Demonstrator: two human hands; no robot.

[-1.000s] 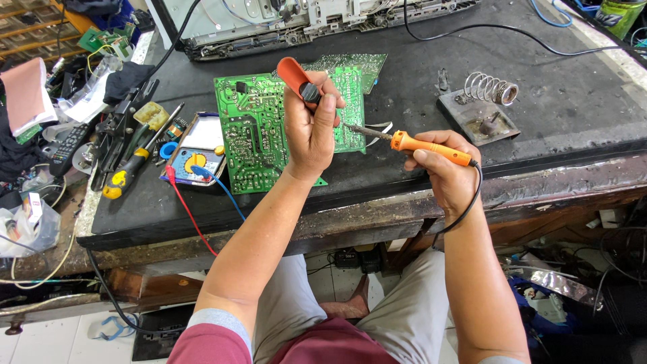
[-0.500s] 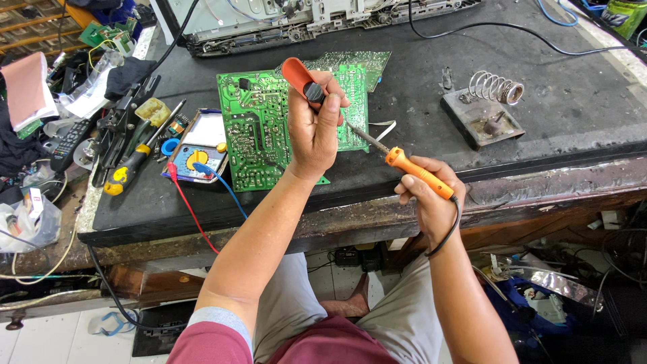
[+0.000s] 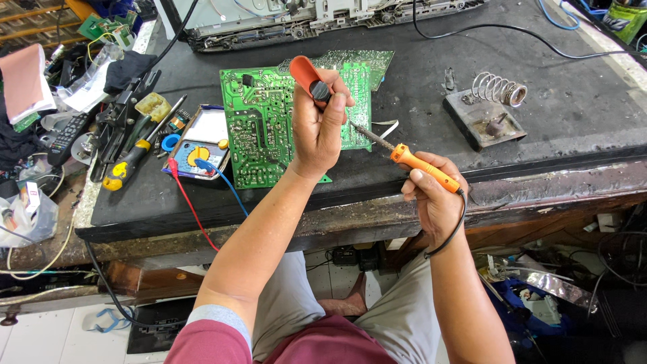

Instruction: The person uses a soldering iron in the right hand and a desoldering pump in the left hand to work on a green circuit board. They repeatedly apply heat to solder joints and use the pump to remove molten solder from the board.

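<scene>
honestly, the hot end is what i'd watch. the right hand [image 3: 435, 195] has its fingers curled tight round the orange handle of a soldering iron [image 3: 421, 164], and the thin metal tip slants up and left toward the lower right edge of the green printed circuit board [image 3: 269, 128] lying solder side up on the black-topped desk [image 3: 573, 108]. the left hand [image 3: 320, 131] hovers right over that same edge, fingers wrapped closed on a red-and-black desoldering pump [image 3: 311, 79] held nose-down above the board. the iron's tip sits very near the heel of that hand, so a small slip could, i think, burn skin. whether the tip is touching the board i cannot tell.

the board looks loose on the desk, not clamped, so pressing with the iron might skid it toward the blue multimeter [image 3: 195, 143] just beside its left edge, where red and blue probe leads trail off the front of the desk. the iron's black cord loops down from the handle round the right wrist, and a tug there could jerk the tip across neighbouring joints.

the iron stand with its wire coil [image 3: 495, 101] sits well apart to the right, so parking the iron means a reach across.
</scene>
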